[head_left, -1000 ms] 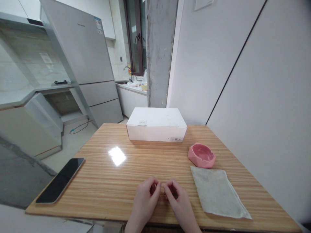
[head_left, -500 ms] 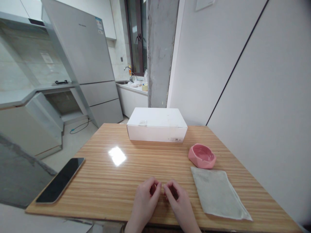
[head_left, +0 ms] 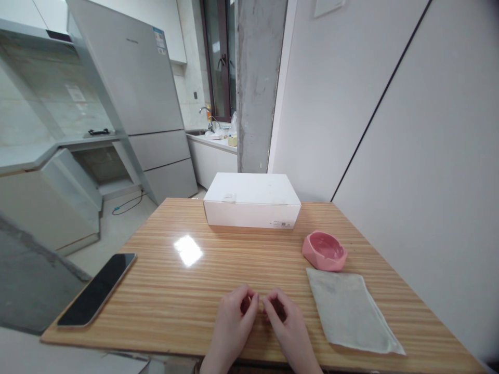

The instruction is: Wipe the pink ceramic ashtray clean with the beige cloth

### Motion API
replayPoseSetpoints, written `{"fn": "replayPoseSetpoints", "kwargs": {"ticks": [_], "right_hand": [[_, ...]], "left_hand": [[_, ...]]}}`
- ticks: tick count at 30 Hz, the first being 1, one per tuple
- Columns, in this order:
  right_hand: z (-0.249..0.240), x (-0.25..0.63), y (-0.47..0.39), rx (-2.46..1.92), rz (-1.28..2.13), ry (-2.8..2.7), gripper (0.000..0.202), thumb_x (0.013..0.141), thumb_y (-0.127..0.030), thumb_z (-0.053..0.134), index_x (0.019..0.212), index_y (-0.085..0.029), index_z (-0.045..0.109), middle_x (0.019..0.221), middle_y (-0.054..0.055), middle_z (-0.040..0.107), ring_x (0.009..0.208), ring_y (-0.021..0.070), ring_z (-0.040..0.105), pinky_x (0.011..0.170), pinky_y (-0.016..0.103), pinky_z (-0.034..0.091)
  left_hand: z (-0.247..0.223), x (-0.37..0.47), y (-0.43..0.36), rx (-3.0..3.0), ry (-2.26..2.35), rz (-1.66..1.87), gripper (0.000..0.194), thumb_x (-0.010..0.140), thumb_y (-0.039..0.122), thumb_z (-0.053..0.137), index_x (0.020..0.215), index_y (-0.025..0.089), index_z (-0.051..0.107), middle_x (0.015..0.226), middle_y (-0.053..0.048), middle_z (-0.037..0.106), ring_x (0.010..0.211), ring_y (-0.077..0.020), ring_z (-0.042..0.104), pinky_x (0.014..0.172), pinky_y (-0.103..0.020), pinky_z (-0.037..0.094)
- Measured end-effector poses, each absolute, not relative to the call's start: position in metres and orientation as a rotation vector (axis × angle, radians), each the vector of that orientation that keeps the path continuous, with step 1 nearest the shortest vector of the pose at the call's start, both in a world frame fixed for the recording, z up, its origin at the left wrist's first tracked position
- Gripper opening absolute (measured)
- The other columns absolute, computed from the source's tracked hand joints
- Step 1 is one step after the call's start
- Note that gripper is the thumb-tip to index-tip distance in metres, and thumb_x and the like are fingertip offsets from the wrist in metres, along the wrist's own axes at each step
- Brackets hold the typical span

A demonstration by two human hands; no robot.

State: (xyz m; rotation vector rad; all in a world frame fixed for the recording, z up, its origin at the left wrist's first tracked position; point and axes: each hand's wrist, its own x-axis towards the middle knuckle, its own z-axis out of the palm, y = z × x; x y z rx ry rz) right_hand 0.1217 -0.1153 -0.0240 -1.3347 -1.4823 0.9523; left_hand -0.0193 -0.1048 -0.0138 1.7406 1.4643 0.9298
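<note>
My left hand (head_left: 235,318) rests at the table's front edge, its thumb and fingertips pressed together in a loose ring. Just to its right, my right hand (head_left: 287,321) is curled the same way, with a small gap between the two. Nothing shows between the fingers of either one. A folded grey-green cloth (head_left: 353,311) lies flat to the right of my right hand. Touching or nearly touching its back edge is a pink faceted bowl (head_left: 324,251). Behind the hands, a closed white box (head_left: 251,201) sits at the table's far side.
A dark-screened phone (head_left: 97,291) lies at the left edge of the wooden table (head_left: 163,311). Beyond the table stand a grey fridge (head_left: 136,78), a counter with a sink, and a concrete pillar (head_left: 259,88). A white wall (head_left: 429,171) runs along the right.
</note>
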Motion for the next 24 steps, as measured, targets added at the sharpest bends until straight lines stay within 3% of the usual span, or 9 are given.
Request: {"fn": "replayPoseSetpoints", "kwargs": {"ticks": [24], "right_hand": [[-0.0233, 0.1212, -0.1159, -1.347, 0.940, -1.504, 0.033, 0.090, -0.047, 0.050, 0.069, -0.021, 0.053, 0.064, -0.001, 0.056, 0.061, 0.0168, 0.055, 0.059, 0.027, 0.042]], "left_hand": [[-0.0137, -0.0191, -0.1046, 1.739, 1.457, 0.941, 0.031, 0.092, 0.035, 0.045, 0.069, 0.018, 0.058, 0.064, -0.001, 0.059, 0.062, -0.0150, 0.054, 0.060, -0.025, 0.035]]}}
